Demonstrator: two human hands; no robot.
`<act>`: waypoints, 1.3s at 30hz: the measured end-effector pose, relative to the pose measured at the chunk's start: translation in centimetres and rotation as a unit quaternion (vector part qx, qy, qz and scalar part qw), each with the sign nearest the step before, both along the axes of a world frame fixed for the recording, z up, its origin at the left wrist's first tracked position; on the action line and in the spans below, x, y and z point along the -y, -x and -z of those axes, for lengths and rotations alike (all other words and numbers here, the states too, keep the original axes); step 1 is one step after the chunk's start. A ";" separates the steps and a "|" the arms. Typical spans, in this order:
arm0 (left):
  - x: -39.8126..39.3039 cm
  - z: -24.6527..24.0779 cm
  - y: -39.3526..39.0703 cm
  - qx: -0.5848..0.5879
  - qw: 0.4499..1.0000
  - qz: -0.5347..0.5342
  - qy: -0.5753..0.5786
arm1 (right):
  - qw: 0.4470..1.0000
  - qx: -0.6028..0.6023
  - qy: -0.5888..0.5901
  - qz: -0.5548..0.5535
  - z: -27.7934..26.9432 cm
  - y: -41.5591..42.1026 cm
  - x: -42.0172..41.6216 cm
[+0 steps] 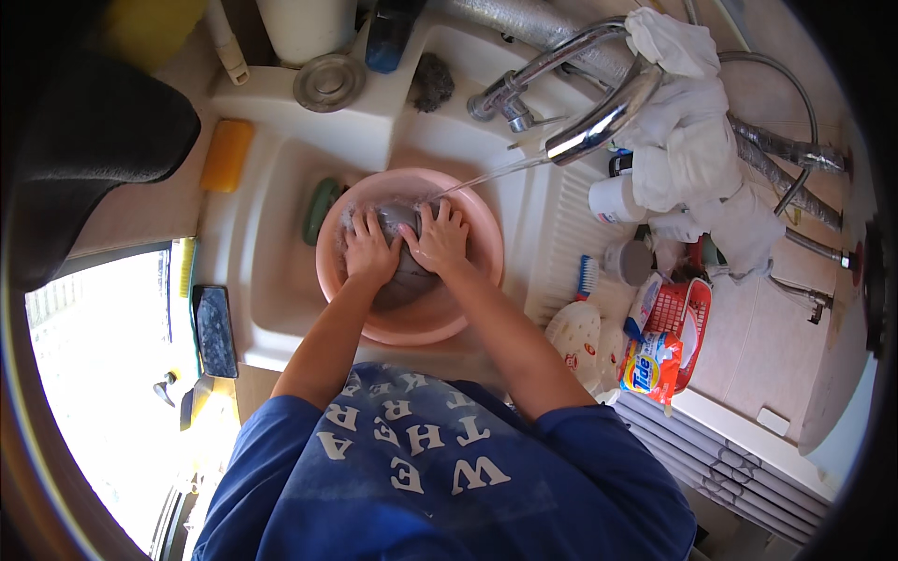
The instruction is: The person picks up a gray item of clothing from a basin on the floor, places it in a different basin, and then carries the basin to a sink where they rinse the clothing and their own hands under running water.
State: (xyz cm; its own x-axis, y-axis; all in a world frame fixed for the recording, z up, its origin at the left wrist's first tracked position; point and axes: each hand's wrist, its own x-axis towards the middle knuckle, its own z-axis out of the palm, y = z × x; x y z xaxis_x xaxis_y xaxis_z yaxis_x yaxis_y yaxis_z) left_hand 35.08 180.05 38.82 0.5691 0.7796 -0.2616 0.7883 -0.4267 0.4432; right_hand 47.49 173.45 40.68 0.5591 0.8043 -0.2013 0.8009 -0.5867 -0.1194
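A grey cloth (412, 284) lies wet and bunched in a pink plastic basin (490, 245), with suds and water around it. Part of it bulges up between my two hands. My left hand (370, 251) rests palm down on the cloth's left side. On its right side, my right hand (440, 238) presses down with fingers spread. My palms and whatever lies under them are hidden. A thin stream of water (491, 175) runs from the chrome faucet (586, 133) into the basin near my right fingertips.
The basin stands in a white sink (280, 231), beside a green soap-like object (323, 210). A ribbed washboard (572, 231) is moulded to the right. Further right are a scrub brush (588, 277), a Tide bag (651, 368) and a red basket (694, 308). White cloths (691, 140) hang by the faucet.
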 end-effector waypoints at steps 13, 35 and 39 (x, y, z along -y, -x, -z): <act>-1.6 1.9 -1.4 0.001 0.995 -0.016 0.102 | 0.976 0.160 -0.133 -0.057 4.5 -0.8 -1.1; -1.0 -3.6 0.9 -0.016 0.995 0.036 0.090 | 0.985 0.026 -0.160 -0.064 -0.8 -0.9 0.5; -0.6 -6.0 1.8 -0.140 0.973 0.125 0.133 | 0.984 -0.045 -0.170 0.020 -1.5 -3.4 1.1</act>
